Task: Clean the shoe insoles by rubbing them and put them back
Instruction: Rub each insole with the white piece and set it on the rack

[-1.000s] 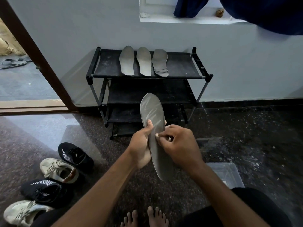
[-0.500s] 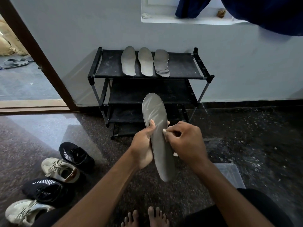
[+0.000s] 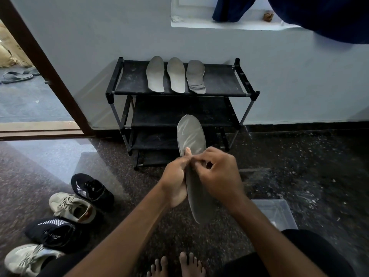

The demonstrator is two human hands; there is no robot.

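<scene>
I hold a grey insole [image 3: 192, 134] upright in front of me, toe end up. My left hand [image 3: 175, 180] grips its left edge at the middle, thumb on the front face. My right hand [image 3: 218, 174] has curled fingers pressed against the insole's middle, right beside the left thumb; whether it pinches a cloth I cannot tell. Three more grey insoles [image 3: 176, 76] lie side by side on the top shelf of the black shoe rack [image 3: 219, 84].
Several shoes lie on the floor at the left: two black ones [image 3: 91, 189] and two beige sneakers [image 3: 70, 207]. A clear plastic box [image 3: 277, 213] sits by my right knee. An open doorway [image 3: 30, 92] is at the left. My bare toes [image 3: 175, 265] show below.
My right hand has slid left across the insole, from its right edge to the middle, close to the left thumb. The left hand keeps the same grip.
</scene>
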